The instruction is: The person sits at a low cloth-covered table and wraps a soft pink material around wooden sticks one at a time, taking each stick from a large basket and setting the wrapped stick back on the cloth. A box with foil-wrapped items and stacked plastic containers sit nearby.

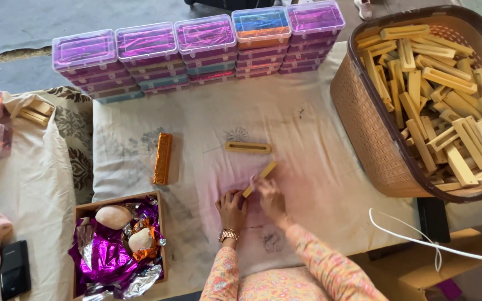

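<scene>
A slim wooden bar (260,178) is held just above the cloth-covered surface (308,145), near its front edge, tilted so that its far end points up and to the right. The left hand (231,207) is closed around the bar's lower end, and the right hand (270,196) pinches it further along its length; the motion blur leaves the exact finger placement unclear. A second, slotted wooden piece (247,147) lies flat just beyond the hands, and a gold foil-wrapped bar (162,158) lies to the left of it. A large woven basket (364,122) heaped with similar wooden pieces stands at the right, a row of stacked clear plastic boxes (202,47) lines the far edge, and a wooden box (79,245) of purple and silver foil sits at the left front. The bar is judged light, stiff and unlikely to break; its smooth narrow faces could slip, so it is best gripped across its long sides near both ends.
</scene>
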